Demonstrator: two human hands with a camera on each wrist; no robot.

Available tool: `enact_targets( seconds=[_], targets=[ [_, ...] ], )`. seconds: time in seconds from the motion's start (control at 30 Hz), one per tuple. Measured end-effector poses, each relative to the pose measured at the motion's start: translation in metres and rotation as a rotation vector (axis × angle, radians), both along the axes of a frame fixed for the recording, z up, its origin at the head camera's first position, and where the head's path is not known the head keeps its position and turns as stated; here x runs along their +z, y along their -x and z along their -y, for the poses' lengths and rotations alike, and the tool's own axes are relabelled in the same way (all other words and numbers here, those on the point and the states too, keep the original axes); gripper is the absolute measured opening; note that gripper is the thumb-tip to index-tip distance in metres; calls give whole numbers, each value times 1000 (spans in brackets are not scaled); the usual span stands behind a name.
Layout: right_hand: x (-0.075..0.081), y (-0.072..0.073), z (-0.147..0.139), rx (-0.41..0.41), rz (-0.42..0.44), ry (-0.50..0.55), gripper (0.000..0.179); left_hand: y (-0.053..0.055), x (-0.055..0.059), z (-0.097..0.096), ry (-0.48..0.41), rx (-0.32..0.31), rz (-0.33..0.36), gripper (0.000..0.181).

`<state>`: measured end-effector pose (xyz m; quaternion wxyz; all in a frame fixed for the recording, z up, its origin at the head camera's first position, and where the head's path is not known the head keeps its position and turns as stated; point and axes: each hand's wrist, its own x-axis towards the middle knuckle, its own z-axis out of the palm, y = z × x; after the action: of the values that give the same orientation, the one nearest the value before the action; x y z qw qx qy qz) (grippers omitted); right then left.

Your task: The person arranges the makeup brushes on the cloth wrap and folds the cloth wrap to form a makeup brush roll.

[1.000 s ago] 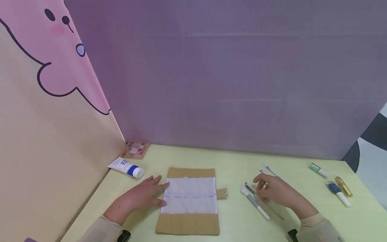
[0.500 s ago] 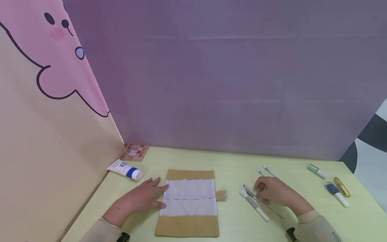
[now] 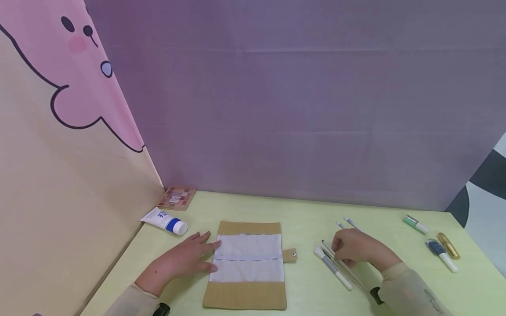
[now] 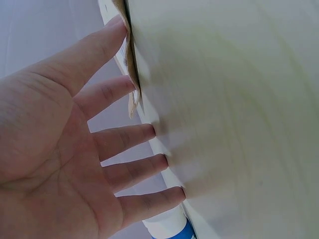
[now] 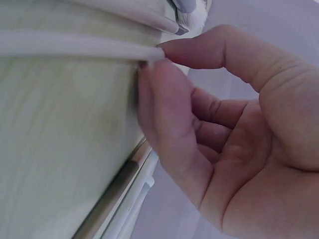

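A tan fabric brush roll (image 3: 245, 295) with a white pocketed middle lies flat and unrolled on the table. My left hand (image 3: 189, 259) has its fingers spread, with thumb and forefinger touching the roll's left edge. To the right of the roll, my right hand (image 3: 357, 248) pinches a thin white-handled makeup brush (image 5: 79, 47) between thumb and forefinger, low over the table. Beside it rests a thicker makeup brush (image 3: 334, 270) with a white head and grey-white handle. Beyond the right hand, slim brushes (image 3: 352, 223) poke out, partly hidden by it.
At the back left are a white tube (image 3: 164, 220) with a blue band and a checkered palette (image 3: 176, 198). On the right lie a green-and-white tube (image 3: 415, 224), a gold tube (image 3: 448, 245) and a dark blue bottle with a white cap (image 3: 441, 254). A purple backdrop (image 3: 276, 109) borders the table behind.
My right hand has turned slightly and its fingers have closed on the thin brush; the right forearm has shifted a little left. The left hand keeps its place at the roll.
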<state>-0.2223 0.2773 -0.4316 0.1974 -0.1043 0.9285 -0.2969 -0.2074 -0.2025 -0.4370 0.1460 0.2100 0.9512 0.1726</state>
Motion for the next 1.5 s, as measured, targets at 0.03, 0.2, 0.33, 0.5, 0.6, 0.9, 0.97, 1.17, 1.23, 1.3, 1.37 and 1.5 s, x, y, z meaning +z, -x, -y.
enact_targets(
  seconds=[0.03,0.2,0.33,0.5,0.6,0.9,0.97,1.17,1.23,1.3,1.37,1.5],
  targets=[
    [0,1,1,-2,-6,-19,11,0,1,0,0,0,1,71],
    [0,0,6,-14,22,-38,14,0,2,-1,6,1,6,70],
    [2,-1,9,-23,51,-32,18,0,2,-1,13,5,11,70],
    [2,0,7,-9,48,-28,21,0,1,-1,11,8,13,70],
    [1,2,2,5,41,-12,24,0,0,-1,14,4,9,70],
    [11,15,-14,24,85,197,48,1,-1,0,15,5,9,71],
    [14,20,-13,30,93,282,52,0,-1,0,13,6,9,71],
    [17,32,6,40,85,515,59,0,0,1,14,6,6,71],
    [19,34,17,42,86,580,59,0,-1,1,12,5,4,71],
    [19,36,29,50,91,637,60,0,-1,1,10,4,3,71],
    [20,38,41,56,97,685,60,0,-1,1,9,4,5,71],
    [19,45,69,54,104,752,59,0,-1,1,9,5,8,71]
  ],
)
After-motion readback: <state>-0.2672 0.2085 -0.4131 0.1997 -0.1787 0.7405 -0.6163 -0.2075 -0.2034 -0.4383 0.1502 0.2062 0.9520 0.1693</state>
